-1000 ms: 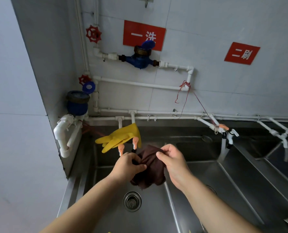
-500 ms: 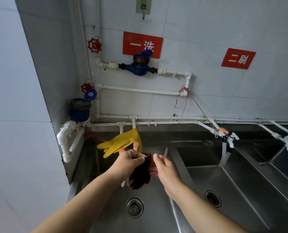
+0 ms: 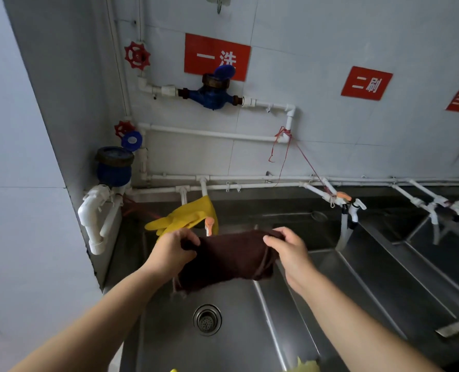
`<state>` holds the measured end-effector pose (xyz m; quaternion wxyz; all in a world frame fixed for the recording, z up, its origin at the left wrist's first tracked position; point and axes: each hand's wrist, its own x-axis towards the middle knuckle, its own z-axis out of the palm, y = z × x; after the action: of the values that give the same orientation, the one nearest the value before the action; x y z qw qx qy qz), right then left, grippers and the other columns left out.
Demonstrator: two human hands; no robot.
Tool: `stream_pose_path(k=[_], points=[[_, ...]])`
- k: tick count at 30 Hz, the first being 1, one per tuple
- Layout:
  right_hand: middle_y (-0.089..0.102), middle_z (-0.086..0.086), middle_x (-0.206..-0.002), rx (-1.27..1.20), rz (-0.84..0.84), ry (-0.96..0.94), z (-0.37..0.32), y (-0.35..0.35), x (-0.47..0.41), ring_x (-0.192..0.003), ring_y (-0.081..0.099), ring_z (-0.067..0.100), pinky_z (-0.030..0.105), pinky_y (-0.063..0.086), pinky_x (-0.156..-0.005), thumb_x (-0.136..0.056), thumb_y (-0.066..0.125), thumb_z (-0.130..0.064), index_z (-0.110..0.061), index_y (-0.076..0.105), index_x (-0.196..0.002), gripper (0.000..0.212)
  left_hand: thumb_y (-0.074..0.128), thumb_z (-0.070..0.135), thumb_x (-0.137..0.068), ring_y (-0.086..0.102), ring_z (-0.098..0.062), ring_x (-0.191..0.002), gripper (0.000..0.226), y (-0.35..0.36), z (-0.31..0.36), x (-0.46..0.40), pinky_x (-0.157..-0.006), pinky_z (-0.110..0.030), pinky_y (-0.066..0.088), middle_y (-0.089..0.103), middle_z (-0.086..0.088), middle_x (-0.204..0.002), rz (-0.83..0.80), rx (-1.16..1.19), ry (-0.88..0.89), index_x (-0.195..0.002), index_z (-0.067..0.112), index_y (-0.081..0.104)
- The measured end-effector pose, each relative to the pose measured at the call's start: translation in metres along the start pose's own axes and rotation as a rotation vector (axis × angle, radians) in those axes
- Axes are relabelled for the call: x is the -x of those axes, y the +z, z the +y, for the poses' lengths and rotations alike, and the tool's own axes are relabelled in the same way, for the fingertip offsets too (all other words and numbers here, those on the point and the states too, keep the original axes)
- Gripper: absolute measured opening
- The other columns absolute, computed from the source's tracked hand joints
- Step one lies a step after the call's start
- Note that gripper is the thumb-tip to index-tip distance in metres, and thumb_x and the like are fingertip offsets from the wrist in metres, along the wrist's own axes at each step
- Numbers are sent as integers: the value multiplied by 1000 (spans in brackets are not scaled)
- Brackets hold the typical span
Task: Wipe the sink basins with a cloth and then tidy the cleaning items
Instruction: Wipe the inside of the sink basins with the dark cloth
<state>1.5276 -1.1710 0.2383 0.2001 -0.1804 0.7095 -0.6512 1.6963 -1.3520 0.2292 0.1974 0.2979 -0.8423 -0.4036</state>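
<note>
Both hands up over the leftmost sink basin (image 3: 250, 331), stretching a dark brown cloth (image 3: 228, 257) between them. Left hand (image 3: 172, 253): grip pinched on the cloth's left end, thumb over the top edge. Right hand (image 3: 290, 251): grip closed on the bunched right end, fingers curled over it. Cloth hangs in the air, sagging below the hands, clear of the basin floor.

Basin: stainless steel, nothing in it but the round drain strainer (image 3: 207, 320), directly below the cloth. Next basin (image 3: 384, 277) to the right, divided off by a steel ridge; contents not discernible.

Yellow rubber glove (image 3: 185, 217) draped over a white tap pipe at the back of the left basin, just behind the left hand. Orange-handled tap (image 3: 209, 225) pokes out beside it. Yellow scraps at the bottom frame edge, too cropped to identify.
</note>
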Motion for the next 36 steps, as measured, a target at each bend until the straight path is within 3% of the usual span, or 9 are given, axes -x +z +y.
stream_pose_path(k=[5,9,12,14,18,23,29,33,36], points=[[60,5,-68,-192,-140,84,-6,-17,1,-66,58,16,24,47,-63,-82,63,3,-11,54,-72,19,70,6,-78,60,-16,-86,32,2,-12,-8,-68,-22,45,59,6,-91,13,-269,86,-105,16,57],[62,9,-77,-343,-153,161,-9,-30,-1,-74,59,19,29,47,-72,-85,59,2,-11,51,-75,18,68,15,-82,62,-12,-75,9,-9,-18,-15,-59,-19,42,66,6,-79,-89,-382,57,-87,22,67],[66,10,-86,-210,-76,183,-3,-32,-4,-83,62,22,34,51,-77,-90,58,-4,-9,55,-82,10,72,17,-80,65,-11,-70,5,-12,-24,-18,-56,-19,47,68,2,-77,-143,-26,-145,-81,19,68],[66,9,-90,84,58,139,3,-29,-8,-84,63,20,35,53,-74,-92,58,-12,-9,58,-88,6,74,15,-78,68,-17,-70,8,-11,-22,-17,-58,-24,50,71,-7,-79,-195,293,-292,-83,13,69],[61,4,-82,479,234,-56,13,-22,-10,-77,58,17,23,43,-61,-90,60,-18,-9,59,-87,9,74,11,-76,70,-33,-79,21,0,-11,-14,-72,-37,57,71,-22,-89,-219,782,-450,-93,1,67],[59,-6,-63,317,294,-14,22,-4,6,-60,53,8,16,40,-51,-84,66,-21,-16,60,-71,15,75,12,-78,69,-33,-79,14,42,18,-7,-79,-42,56,71,-19,-84,-175,798,-452,-89,5,68],[68,2,-80,-94,110,154,15,11,26,-71,65,10,30,55,-61,-93,58,-21,-16,68,-85,13,71,18,-83,67,-40,-93,17,89,49,0,-86,-52,54,70,-24,-98,-390,937,-304,-96,8,72],[68,7,-98,-240,-3,144,11,-15,33,-93,65,17,29,57,-67,-99,45,-21,-8,72,-95,30,77,11,-77,73,-22,-69,16,112,66,-4,-55,-30,57,75,-4,-76,-356,692,-193,-90,15,68],[69,7,-89,-166,98,87,18,-51,33,-86,67,20,26,56,-68,-95,51,-13,-13,72,-87,23,62,-2,-85,67,-3,-55,25,132,86,-2,-48,-13,48,70,8,-58,-297,572,-159,-78,23,65]])
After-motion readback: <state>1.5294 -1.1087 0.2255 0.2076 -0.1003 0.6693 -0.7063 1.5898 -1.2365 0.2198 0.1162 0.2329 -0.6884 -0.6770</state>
